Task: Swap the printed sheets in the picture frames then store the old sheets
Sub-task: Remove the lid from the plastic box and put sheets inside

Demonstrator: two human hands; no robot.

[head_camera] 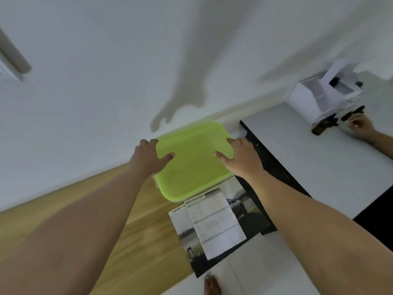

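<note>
A lime-green lid (194, 160) covers a storage box by the white wall. My left hand (148, 156) grips the lid's left edge, thumb on top. My right hand (238, 157) grips its right edge the same way. Just in front of the box lie printed sheets (214, 226): a white "SPECIFICATION" page on top of a larger car photo print. A black frame edge (268, 160) runs along the table beside my right wrist.
A white table (319, 167) stands at the right with a white organiser box (319, 96), a brown bottle (321, 126) and another person's hand (361, 126) on it. Wooden floor (138, 231) lies to the left. A bare foot (211, 285) shows at the bottom.
</note>
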